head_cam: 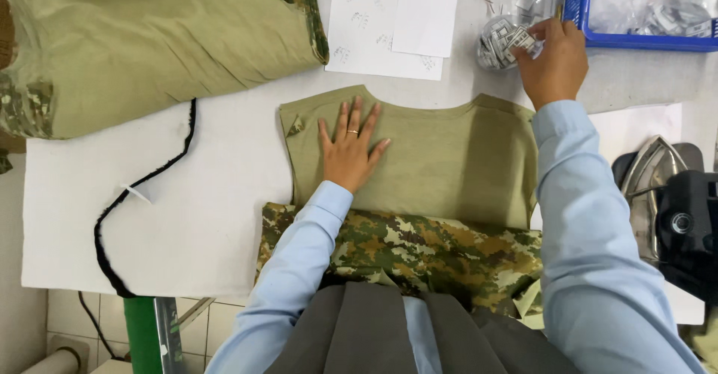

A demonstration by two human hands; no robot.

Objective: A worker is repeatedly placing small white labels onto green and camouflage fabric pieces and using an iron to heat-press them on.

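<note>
Iron (649, 187) right of garment (449, 157)

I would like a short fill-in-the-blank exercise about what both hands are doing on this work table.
1. The left hand lies flat on the ____ garment panel.
2. The right hand reaches into a clear bag of small labels beside the ____ plastic basket.
3. On the left hand there is a ____ on one finger.
4. At the right table edge sits a clothes ____.

Missing words: olive; blue; ring; iron

Open white pad (202, 217) left of olive garment (449, 157); iron (651, 187) blocks right; blue basket (591, 15), papers (389, 22) crowd far edge
</note>
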